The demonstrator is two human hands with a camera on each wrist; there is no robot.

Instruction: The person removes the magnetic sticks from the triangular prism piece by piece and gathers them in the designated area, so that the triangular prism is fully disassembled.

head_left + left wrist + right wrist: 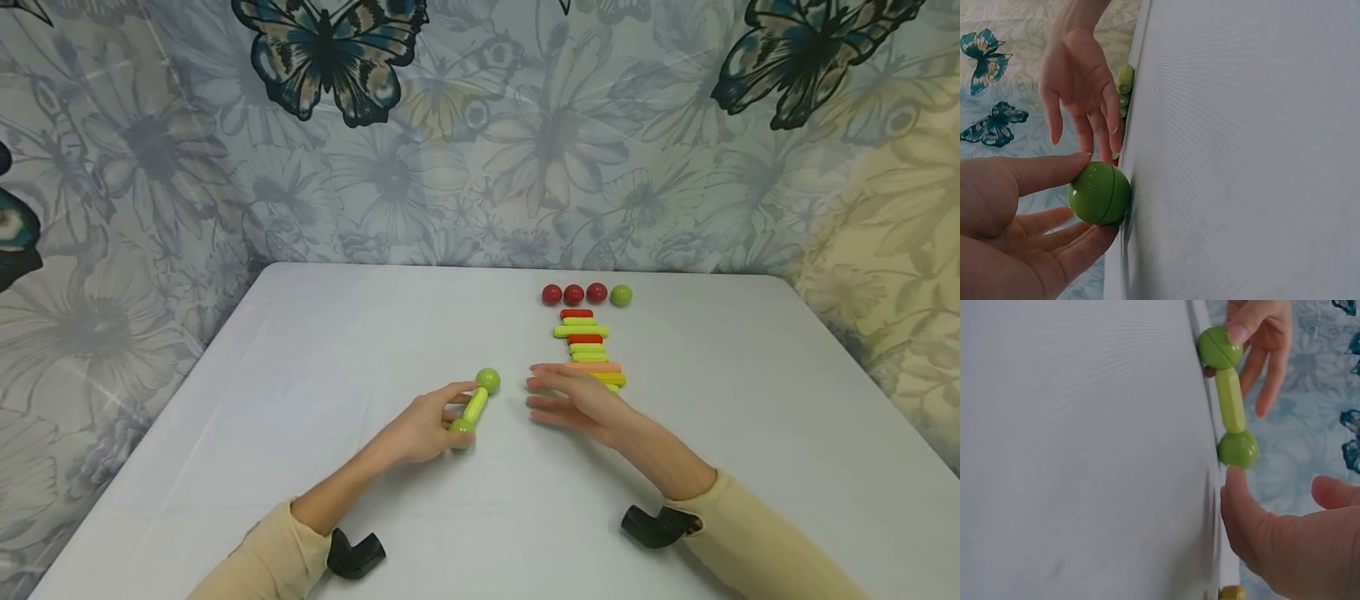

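Observation:
My left hand [427, 423] pinches the near green ball [1099, 194] between thumb and fingers, close over the white table. From that ball a yellow-green stick [1230, 400] runs to a second green ball [488, 381] at its far end, so the three form a dumbbell shape. To the right of it is my right hand [576, 403], its fingers extended and holding nothing. In the head view this hand overlaps the near end of a column of coloured sticks [588, 348] and hides part of it. The sticks are red, yellow-green, orange and yellow.
Three red balls [573, 294] and a loose green ball [621, 295] lie in a row near the back edge of the white table [360, 333]. A patterned wall with butterflies stands directly behind. Black wrist mounts [356, 555] stick out from both sleeves.

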